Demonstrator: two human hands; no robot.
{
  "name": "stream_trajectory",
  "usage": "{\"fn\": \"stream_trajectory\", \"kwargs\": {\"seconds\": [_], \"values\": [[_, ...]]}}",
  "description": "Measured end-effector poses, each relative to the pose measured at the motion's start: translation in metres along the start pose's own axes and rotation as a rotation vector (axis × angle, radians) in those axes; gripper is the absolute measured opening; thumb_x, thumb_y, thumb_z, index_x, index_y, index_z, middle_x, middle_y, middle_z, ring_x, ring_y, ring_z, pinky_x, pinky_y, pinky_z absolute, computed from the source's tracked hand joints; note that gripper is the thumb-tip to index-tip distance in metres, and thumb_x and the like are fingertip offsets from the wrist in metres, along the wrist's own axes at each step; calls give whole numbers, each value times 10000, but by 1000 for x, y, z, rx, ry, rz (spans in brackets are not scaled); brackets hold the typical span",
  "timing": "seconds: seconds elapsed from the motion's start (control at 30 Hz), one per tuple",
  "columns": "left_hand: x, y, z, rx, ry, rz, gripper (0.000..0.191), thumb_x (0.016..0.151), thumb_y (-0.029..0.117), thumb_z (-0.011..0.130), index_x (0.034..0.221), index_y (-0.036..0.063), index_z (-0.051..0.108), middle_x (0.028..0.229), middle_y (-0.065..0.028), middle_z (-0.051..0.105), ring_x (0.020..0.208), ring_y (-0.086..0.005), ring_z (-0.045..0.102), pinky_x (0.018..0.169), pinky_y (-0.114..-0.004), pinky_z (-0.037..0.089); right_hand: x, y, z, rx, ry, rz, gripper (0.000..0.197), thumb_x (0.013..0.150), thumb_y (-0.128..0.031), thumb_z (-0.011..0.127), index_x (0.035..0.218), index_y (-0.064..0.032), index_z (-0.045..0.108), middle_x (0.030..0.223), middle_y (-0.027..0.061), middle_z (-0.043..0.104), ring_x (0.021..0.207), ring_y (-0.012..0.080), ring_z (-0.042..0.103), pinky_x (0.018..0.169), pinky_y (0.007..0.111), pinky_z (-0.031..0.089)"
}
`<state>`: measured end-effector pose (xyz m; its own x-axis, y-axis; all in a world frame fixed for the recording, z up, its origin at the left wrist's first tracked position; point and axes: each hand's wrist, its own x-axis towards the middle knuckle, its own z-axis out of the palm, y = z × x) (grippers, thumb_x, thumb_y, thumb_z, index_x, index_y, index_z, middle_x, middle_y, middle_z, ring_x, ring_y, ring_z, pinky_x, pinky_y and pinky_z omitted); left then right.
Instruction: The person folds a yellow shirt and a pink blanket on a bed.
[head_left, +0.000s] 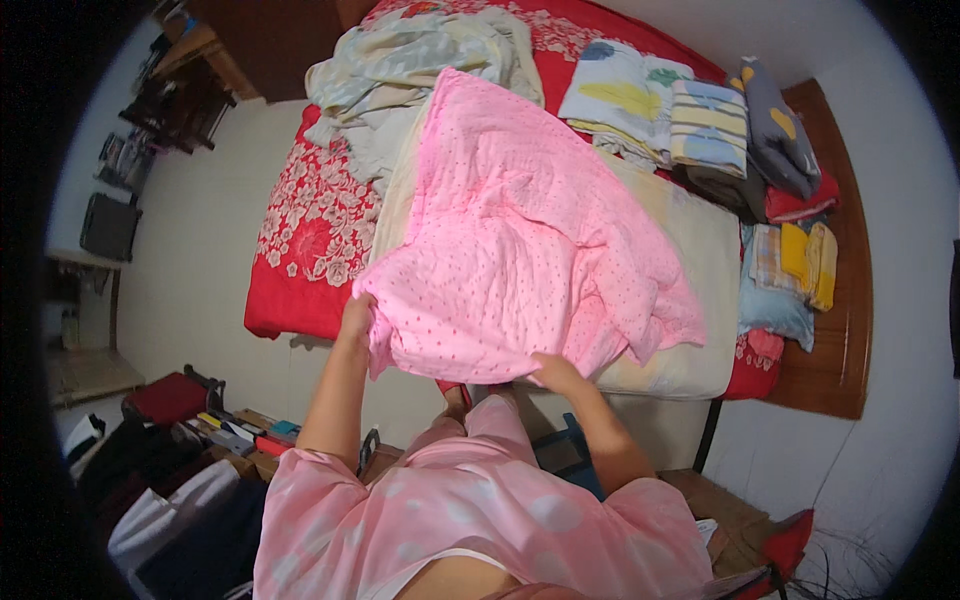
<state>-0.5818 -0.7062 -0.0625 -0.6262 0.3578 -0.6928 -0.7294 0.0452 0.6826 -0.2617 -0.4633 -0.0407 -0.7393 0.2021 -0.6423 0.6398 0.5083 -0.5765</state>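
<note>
A pink blanket with small darker spots (510, 255) lies spread and rumpled over the bed, one corner pointing to the far side. My left hand (360, 311) grips its near left corner, where the cloth bunches and hangs down. My right hand (556, 373) holds the near edge, to the right of the middle. Under the blanket is a cream-coloured pad or quilt (675, 375), showing at its right and left sides. Beneath that a red floral bedsheet (315, 232) covers the bed.
A crumpled pale blanket (427, 52) lies at the far left of the bed. Folded patterned blankets (615, 94), a grey rolled quilt (776, 135) and a light blue pillow (776, 311) line the right side by the wooden headboard (840, 300). A blue plastic stool (570, 457) stands near my legs.
</note>
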Motion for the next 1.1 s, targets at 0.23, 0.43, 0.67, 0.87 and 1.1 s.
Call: {"fn": "stream_trajectory", "kwargs": {"seconds": [0.23,0.43,0.67,0.87,1.1], "values": [[-21,-96,-68,22,112,-49,469,659,-69,389,1112,-27,501,964,-132,589,816,-227,579,705,-316,472,57,-19,31,-337,-428,-138,392,725,-218,553,1076,-47,563,961,202,592,921,308,562,810,375,429],[-25,-160,-124,27,148,-55,466,687,-63,363,1135,-21,485,951,-148,589,811,-260,590,708,-371,488,140,-100,-5,-115,-57,-84,294,804,-157,474,1066,-48,552,949,201,592,903,330,558,799,379,434],[-25,-204,-132,-6,303,15,407,714,-42,376,1092,-8,522,898,-127,601,790,-242,591,678,-378,496,277,-160,-3,-294,95,-359,300,828,-151,480,1110,-57,522,951,187,600,903,304,575,773,353,450],[-47,-179,-110,-71,283,-105,376,741,-38,369,1079,-11,532,878,-89,597,674,-179,589,554,-292,489,382,-172,-12,-647,302,-437,387,842,-234,408,1176,-41,415,895,200,600,869,348,572,753,427,446],[-47,-192,-112,-109,391,-22,312,736,-52,375,954,5,592,645,-34,542,480,-110,476,416,-247,381,412,-179,-47,-877,274,-161,289,802,-188,474,1069,-85,431,832,168,604,777,337,592,681,439,464]]}}
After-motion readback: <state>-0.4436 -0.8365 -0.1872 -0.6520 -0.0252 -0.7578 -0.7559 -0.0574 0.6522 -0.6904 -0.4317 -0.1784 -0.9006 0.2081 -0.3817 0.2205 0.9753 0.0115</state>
